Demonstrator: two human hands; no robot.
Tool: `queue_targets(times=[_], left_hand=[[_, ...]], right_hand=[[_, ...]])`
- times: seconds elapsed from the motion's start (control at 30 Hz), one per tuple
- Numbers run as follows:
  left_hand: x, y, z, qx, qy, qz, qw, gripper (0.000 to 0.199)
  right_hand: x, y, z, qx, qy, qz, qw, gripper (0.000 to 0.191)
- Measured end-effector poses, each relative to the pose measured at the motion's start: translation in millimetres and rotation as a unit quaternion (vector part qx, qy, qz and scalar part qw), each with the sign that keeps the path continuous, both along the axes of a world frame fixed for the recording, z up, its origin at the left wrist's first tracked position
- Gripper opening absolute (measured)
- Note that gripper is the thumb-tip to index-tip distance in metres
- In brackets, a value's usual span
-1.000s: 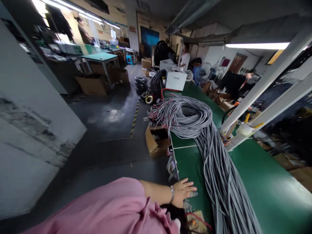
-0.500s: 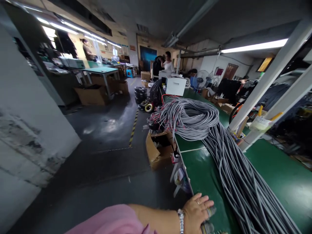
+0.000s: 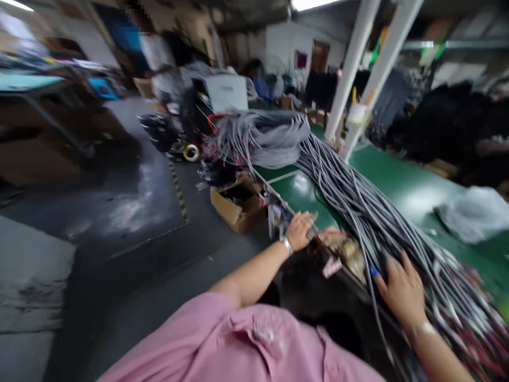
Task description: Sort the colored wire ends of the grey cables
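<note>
A long bundle of grey cables (image 3: 353, 193) runs along the green table, with a coiled heap (image 3: 274, 138) at its far end and thin red wire ends showing. My left hand (image 3: 299, 232) rests at the table's left edge, fingers stretched forward, with small items beside it too blurred to name. My right hand (image 3: 404, 291) lies at the near side of the bundle, fingers apart and touching the cables. Something blue covers the tip of its thumb. One loose grey cable (image 3: 376, 307) hangs over the table edge beside that hand.
An open cardboard box (image 3: 238, 209) stands on the floor against the table. White posts (image 3: 352, 79) rise from the green tabletop (image 3: 377, 164). A clear plastic bag (image 3: 475, 215) lies at right. A person (image 3: 159, 58) stands at the back left near a white machine (image 3: 227, 91).
The view has swung right and down. My right hand has come into view at the cables, along with their near red ends. My left hand is still at the table edge.
</note>
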State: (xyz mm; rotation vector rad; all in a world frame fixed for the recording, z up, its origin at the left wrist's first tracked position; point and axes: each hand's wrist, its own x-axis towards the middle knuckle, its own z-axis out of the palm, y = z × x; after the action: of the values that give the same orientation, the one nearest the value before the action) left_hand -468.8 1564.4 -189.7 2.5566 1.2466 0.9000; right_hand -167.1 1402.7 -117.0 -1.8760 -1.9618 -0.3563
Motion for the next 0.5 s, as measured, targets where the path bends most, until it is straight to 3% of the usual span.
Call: queue_targets(times=[0.1, 0.2, 0.33, 0.4, 0.47, 0.5], left_hand=[[-7, -15, -12.5, -0.014, -0.04, 0.021, 0.999, 0.062], [-23, -52, -45.1, -0.057, -0.062, 0.048, 0.995, 0.069], [-63, -156, -108.5, -0.185, -0.031, 0.083, 0.979, 0.058], [-81, -213, -139.5, -0.238, 0.039, 0.042, 0.97, 0.051], [-94, -258, -161.3, -0.277, 0.085, 0.011, 0.957, 0.05], [-99, -273, -167.6, -0.28, 0.098, 0.028, 0.954, 0.048]], right_hand=[[-5, -2, -1.0, -0.051, -0.043, -0.034, 0.997, 0.053], [-3, 6, -5.6, -0.058, -0.05, -0.03, 0.997, 0.055], [-1, 5, -9.0, -0.052, -0.045, -0.019, 0.997, 0.051], [0, 4, -10.0, -0.046, -0.042, -0.01, 0.998, 0.05], [1, 3, -11.2, -0.039, -0.041, -0.005, 0.998, 0.05], [2, 4, -11.7, -0.037, -0.041, -0.003, 0.998, 0.05]])
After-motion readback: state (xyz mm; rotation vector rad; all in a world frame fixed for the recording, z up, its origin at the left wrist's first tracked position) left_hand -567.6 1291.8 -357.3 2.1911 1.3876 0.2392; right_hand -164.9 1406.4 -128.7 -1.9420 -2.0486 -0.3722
